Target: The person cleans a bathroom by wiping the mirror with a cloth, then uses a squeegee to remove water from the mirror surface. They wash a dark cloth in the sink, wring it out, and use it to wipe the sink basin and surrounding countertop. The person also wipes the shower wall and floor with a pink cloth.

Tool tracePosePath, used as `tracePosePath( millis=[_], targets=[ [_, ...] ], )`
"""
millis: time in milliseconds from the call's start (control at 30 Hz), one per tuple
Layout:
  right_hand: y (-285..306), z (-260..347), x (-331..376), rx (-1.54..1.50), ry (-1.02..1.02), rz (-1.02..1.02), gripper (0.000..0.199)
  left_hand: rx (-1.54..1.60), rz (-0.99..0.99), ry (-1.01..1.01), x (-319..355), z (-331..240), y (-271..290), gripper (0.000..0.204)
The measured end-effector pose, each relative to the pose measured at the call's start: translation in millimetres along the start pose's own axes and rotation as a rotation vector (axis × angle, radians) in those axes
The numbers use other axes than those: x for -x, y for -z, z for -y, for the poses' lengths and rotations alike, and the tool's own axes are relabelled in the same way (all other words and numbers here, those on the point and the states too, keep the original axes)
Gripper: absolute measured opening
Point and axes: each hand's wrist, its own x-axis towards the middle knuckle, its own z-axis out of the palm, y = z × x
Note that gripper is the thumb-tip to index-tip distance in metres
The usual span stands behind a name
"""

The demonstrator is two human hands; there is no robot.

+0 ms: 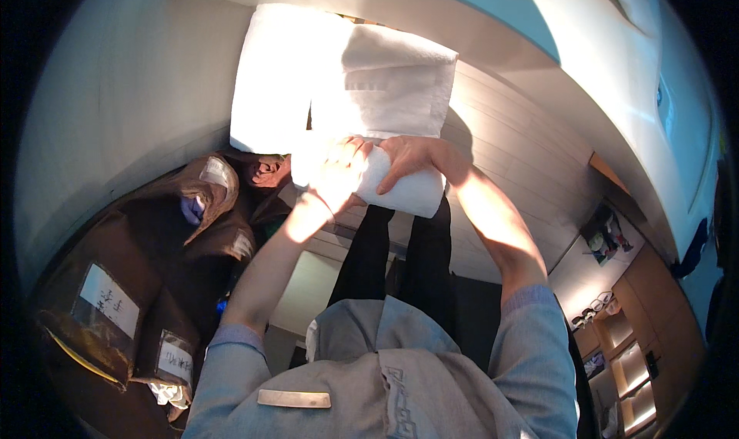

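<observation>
Both hands on white towel roll [419, 193], mid-scene.
L hand [339, 179] holds roll's L part, fingers bent over it; R hand [416, 158] clasps R part, fingers pressed on it, some hidden. More white toweling [396, 73] spread just beyond, far side; can't tell if it's 1 pc w/ roll. Brown bags [146, 239] w/ white labels [112, 300] at L; white ledge [493, 35] at far R.
</observation>
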Motion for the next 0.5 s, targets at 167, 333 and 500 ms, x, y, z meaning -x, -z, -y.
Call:
tracePosePath(
  millis=[167,333,500],
  targets=[
    [-43.7,33.8,39.4,0.679,0.125,-0.795,0.096,0.119,0.408,0.001,-47.9,28.5,37.0,0.100],
    [-43.2,42.1,19.6,0.740,0.039,-0.690,0.091,-0.029,0.286,-0.006,-59.5,47.5,34.6,0.111],
    [-31.8,31.2,32.7,0.748,0.074,-0.436,0.081,0.072,0.228,0.242,-73.0,83.1,39.4,0.087]
  ],
)
